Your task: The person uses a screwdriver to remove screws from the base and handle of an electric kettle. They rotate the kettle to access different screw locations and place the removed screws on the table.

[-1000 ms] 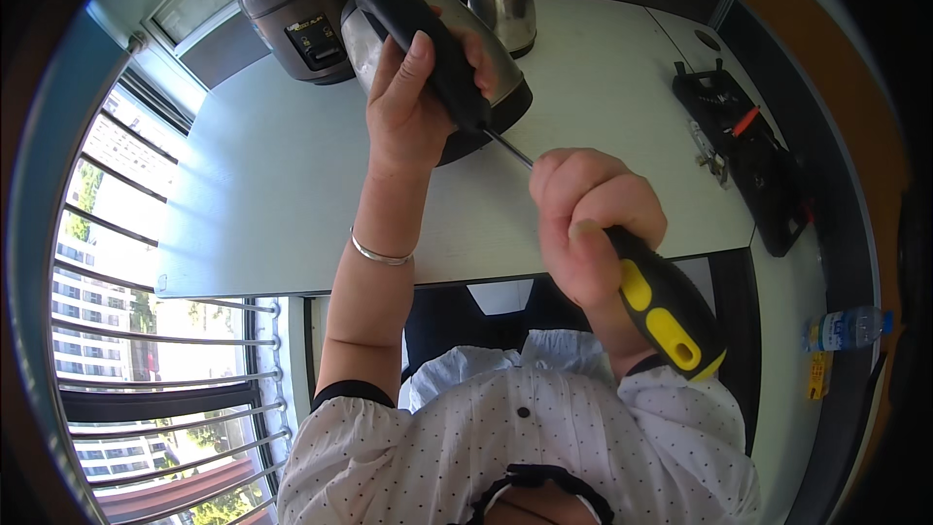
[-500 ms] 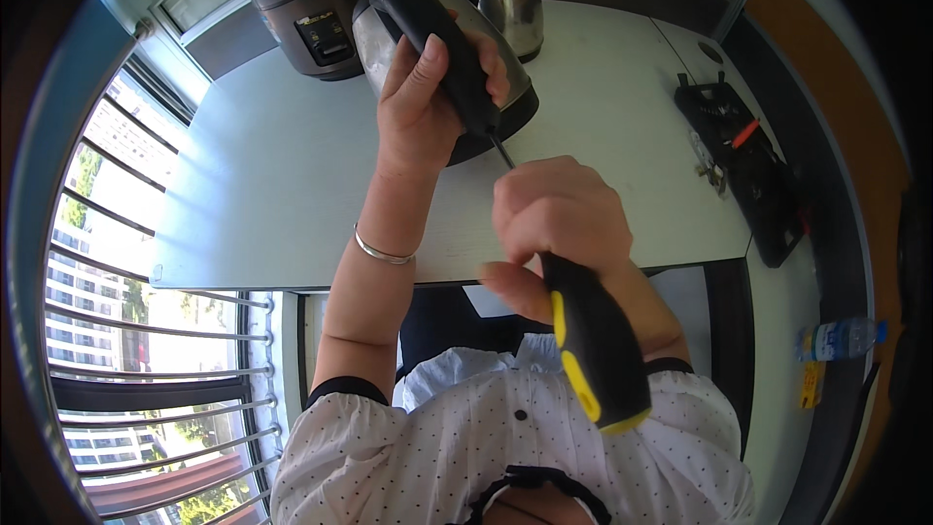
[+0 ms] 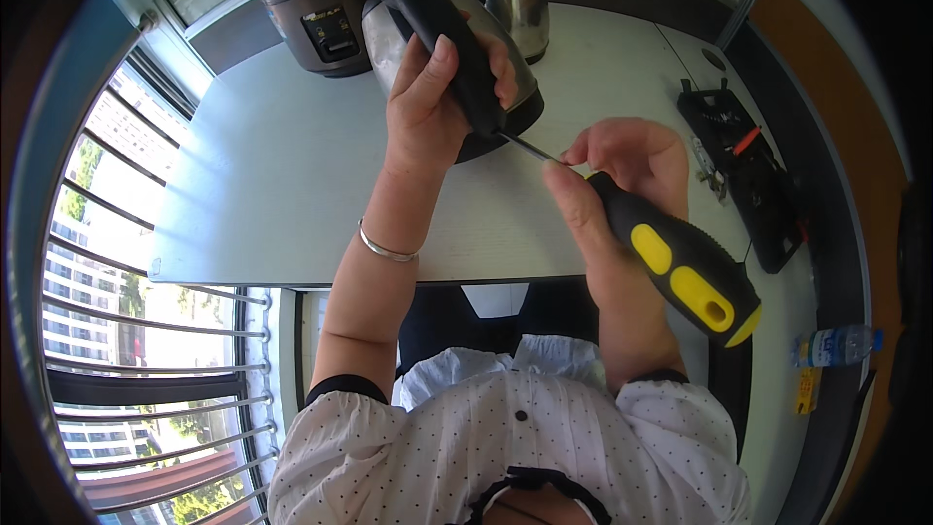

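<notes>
My left hand (image 3: pixel 432 102) is wrapped round the black handle of a silver electric kettle (image 3: pixel 389 34), which is tilted above the table with its black base toward the right. A black-and-yellow screwdriver (image 3: pixel 680 262) is in my right hand (image 3: pixel 627 170), its thumb and fingers closed near the front of the grip and the shaft. The thin metal shaft slants up and left, its tip at the lower end of the kettle handle. Whether the tip sits in a screw there is too small to tell.
A brown rice cooker (image 3: pixel 326 24) and a second silver kettle (image 3: pixel 520 15) stand at the back of the pale table (image 3: pixel 262 204). An open black tool case (image 3: pixel 753 170) lies at the right, with a water bottle (image 3: pixel 841 343) nearer me. A barred window (image 3: pixel 155 331) is at the left.
My right hand has turned and shifted right, swinging the screwdriver's grip up and to the right, so the shaft lies at a flatter slant. The kettle and left hand have shifted slightly right.
</notes>
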`<action>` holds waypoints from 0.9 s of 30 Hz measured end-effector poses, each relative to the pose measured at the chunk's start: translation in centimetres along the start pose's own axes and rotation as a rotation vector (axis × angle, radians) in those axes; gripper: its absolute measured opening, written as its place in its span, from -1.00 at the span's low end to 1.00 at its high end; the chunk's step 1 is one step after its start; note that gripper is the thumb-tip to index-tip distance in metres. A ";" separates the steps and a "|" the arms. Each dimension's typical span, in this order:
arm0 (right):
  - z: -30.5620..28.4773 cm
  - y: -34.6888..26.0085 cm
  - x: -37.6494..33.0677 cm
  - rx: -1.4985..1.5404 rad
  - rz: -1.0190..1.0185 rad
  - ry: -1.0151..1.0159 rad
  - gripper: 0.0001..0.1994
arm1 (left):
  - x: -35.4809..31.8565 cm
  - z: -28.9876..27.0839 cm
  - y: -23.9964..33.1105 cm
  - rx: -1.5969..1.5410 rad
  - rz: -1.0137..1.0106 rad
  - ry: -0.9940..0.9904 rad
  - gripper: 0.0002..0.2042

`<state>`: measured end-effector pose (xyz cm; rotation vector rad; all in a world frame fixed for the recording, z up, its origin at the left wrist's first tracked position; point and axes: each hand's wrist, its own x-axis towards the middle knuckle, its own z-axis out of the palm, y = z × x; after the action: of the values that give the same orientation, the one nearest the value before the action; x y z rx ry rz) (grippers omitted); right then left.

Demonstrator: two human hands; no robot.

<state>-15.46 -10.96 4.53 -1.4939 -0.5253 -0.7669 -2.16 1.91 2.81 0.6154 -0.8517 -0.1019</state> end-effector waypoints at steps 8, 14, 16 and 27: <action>-0.2 0.3 -1.5 -0.097 -0.118 0.039 -0.68 | 0.1 -0.5 -0.3 -0.017 0.017 -0.012 -0.68; 1.0 0.5 -2.0 -0.160 -0.303 0.009 -0.69 | 0.0 -0.7 -0.1 -0.037 0.018 -0.040 -0.68; 1.7 0.5 -2.2 -0.229 -0.352 0.033 -0.71 | -0.1 -0.6 -0.2 -0.036 0.015 -0.049 -0.67; 1.4 0.9 -2.0 0.005 -0.126 -0.089 -0.77 | -0.3 -0.4 -0.5 -0.019 0.011 -0.045 -0.65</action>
<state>-15.91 -9.41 2.50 -1.5059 -0.6935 -0.7989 -1.98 1.80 2.13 0.5919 -0.8970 -0.1139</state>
